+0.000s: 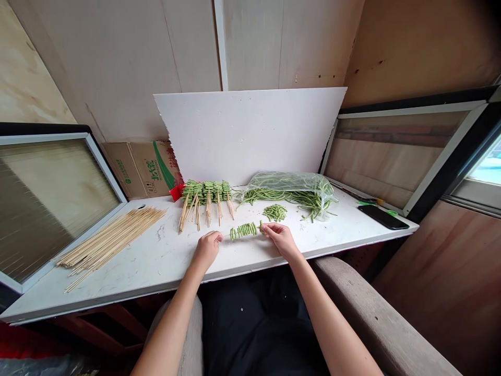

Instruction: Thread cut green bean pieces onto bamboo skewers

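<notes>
My left hand (209,249) is closed on the bare end of a bamboo skewer (226,236), held level just above the table's front part. Several short pieces of green bean (243,231) are threaded crosswise along it. At the skewer's other end, my right hand (281,239) pinches one green bean piece (261,226) between thumb and fingertips. Whether the skewer's tip has gone into that piece is too small to tell. Just behind my right hand lies a small heap of cut bean pieces (274,212). Finished-looking bean skewers (207,192) are stacked behind my left hand, sticks toward me.
Loose bamboo skewers (113,243) lie spread on the left of the white table (156,271). A clear plastic bag of long green beans (291,190) sits at the back right. A black phone (382,216) rests near the right edge. A white board (254,133) and a cardboard box (136,169) stand behind.
</notes>
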Tool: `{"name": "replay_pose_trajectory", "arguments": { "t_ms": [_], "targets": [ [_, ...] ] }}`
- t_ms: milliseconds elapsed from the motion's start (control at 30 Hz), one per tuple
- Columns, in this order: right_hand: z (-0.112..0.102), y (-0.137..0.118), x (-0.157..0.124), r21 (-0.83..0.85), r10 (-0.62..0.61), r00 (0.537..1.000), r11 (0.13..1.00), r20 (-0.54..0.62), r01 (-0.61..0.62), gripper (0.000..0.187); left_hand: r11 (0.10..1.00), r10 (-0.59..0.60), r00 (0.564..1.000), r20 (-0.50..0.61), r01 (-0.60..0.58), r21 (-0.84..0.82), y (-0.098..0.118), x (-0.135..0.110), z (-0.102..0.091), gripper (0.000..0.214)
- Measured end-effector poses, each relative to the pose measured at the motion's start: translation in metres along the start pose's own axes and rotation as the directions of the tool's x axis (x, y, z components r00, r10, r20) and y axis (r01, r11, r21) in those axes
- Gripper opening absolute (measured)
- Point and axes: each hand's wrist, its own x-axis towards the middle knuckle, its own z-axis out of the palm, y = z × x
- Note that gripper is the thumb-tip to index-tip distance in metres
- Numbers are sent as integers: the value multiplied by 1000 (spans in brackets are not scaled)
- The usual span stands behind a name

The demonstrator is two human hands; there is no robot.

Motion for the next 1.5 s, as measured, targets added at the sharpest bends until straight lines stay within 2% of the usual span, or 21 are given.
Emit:
{"name": "replay_pose_trajectory", "arguments": {
  "t_ms": [333,600,767,833,900,967,1033,1100,1167,1233,1367,1500],
  "targets": [
    [1,-7,-4,-15,15,1000,1000,5,-14,35,1000,11,1000,25,-12,17,-1,-1,2,33],
    [3,-8,-5,-27,49,998,999,51,-47,37,1000,27,999,40,-28,11,1,-2,2,32],
    [3,-7,-4,-61,28,998,998,49,-25,42,999,30,999,36,-30,-13,4,-1,1,29],
    [1,-6,-4,-53,16,1000,998,15,-15,47,1000,19,1000,20,-19,-10,5,-1,-1,28],
    [-3,-7,-4,-53,-22,998,998,-67,18,53,1000,8,1000,3,-8,-5,5,-1,-2,27],
    [-10,-9,-4,-140,-93,983,988,-159,71,56,1000,-4,1000,-16,4,-2,4,0,-3,27],
    [-19,-9,-4,-350,-198,962,929,-190,122,51,1000,-10,1000,-30,10,-6,4,0,-4,27],
    [-28,-5,-3,-576,-306,939,801,-155,166,42,1000,-11,999,-30,11,-8,3,0,-4,26],
    [-33,3,-1,-716,-365,927,670,-88,196,37,1000,-12,1000,-26,12,-6,3,0,-3,26],
    [-35,12,1,-782,-367,929,591,-38,201,36,1000,-13,1000,-26,12,-1,3,-1,-3,26],
    [-34,24,3,-850,-348,937,491,9,190,29,1000,-10,1000,-27,10,8,4,-1,-4,25],
    [-33,22,2,-846,-356,934,486,41,222,22,1000,-15,1000,-22,15,6,6,-1,-4,26]
  ]
}}
